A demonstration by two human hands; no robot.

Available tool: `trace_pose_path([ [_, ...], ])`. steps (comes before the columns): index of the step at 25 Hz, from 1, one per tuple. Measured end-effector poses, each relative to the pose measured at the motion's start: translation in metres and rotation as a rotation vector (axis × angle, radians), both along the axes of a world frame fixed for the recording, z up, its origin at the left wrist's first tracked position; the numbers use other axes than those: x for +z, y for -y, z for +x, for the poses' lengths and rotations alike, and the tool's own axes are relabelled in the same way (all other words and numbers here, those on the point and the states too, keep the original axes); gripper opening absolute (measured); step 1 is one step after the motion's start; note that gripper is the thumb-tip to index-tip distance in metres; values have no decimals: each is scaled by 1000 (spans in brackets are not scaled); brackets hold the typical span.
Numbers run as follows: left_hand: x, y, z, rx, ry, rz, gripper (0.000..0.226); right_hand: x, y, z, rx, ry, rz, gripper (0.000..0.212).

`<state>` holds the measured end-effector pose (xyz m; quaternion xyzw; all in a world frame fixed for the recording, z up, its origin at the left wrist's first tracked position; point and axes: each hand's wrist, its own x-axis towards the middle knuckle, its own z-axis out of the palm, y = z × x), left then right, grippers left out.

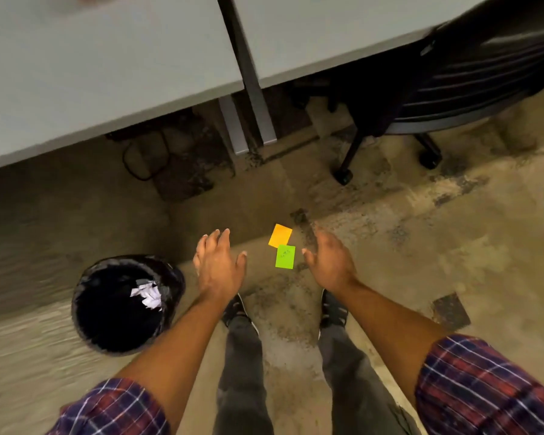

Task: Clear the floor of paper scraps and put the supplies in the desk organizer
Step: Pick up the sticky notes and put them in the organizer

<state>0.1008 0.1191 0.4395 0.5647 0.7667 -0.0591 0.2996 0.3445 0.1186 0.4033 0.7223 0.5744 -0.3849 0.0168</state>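
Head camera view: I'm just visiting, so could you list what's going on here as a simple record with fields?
setting: office floor beside grey desks
left hand: open, empty, held above the floor
right hand: open, empty, held above the floor
orange note: flat on the floor, between the hands
green note: flat on the floor, its corner touching or overlapping the orange one
bin: black, to the person's left, crumpled white paper inside
chair: dark office chair at the right desk
desk organizer: not in view
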Motion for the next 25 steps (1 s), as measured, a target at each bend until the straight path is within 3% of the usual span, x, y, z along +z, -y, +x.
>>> trace_pose_path([
  [4, -111, 2, 23, -68, 39, -102, 55, -114, 12, 9, -154, -104, -136, 61],
  [9, -255, -11, 38, -5, 204, -286, 43, -259, 29, 5, -204, -84, -297, 48],
  [14, -385, -27, 42, -74, 99, -268, 37, -372, 36, -4, 18, 19, -246, 51],
  [17, -441, -43, 56, -66, 53, -225, 33, -420, 33, -7, 174, 87, -138, 61],
  [22, -498, -47, 89, -59, -74, -214, 62, -456, 29, -13, 309, 221, -46, 74],
  [25, -508, -40, 91, -35, -87, -173, 62, -459, 31, -15, 319, 251, -39, 73],
])
